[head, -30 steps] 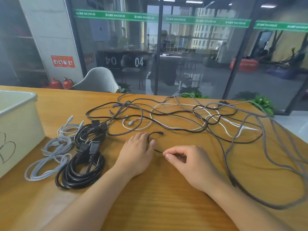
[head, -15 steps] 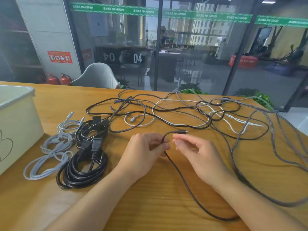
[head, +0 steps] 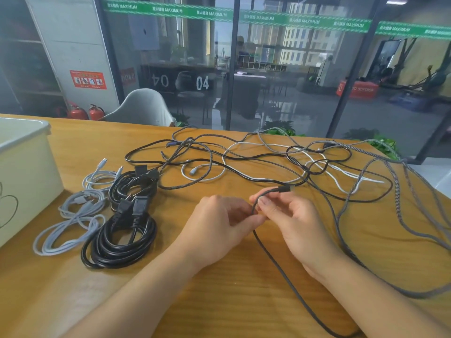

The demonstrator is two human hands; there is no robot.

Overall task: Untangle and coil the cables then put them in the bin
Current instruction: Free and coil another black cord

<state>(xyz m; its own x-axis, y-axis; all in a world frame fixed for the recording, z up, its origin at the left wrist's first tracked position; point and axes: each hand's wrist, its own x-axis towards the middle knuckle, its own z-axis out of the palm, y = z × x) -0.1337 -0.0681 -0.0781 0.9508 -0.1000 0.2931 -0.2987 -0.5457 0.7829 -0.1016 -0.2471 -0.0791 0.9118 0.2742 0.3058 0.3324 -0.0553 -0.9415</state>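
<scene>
Snag risk: dark braided cable (head: 273,254), pinched by left hand (head: 219,228) and right hand (head: 292,220), could be caught on the far tangle (head: 280,162) if pulled.

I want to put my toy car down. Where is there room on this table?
Bare wood lies near the front edge of the table, between the black coiled cable and the forearms. It is crowded behind the hands, where the tangled cables sprawl.
</scene>
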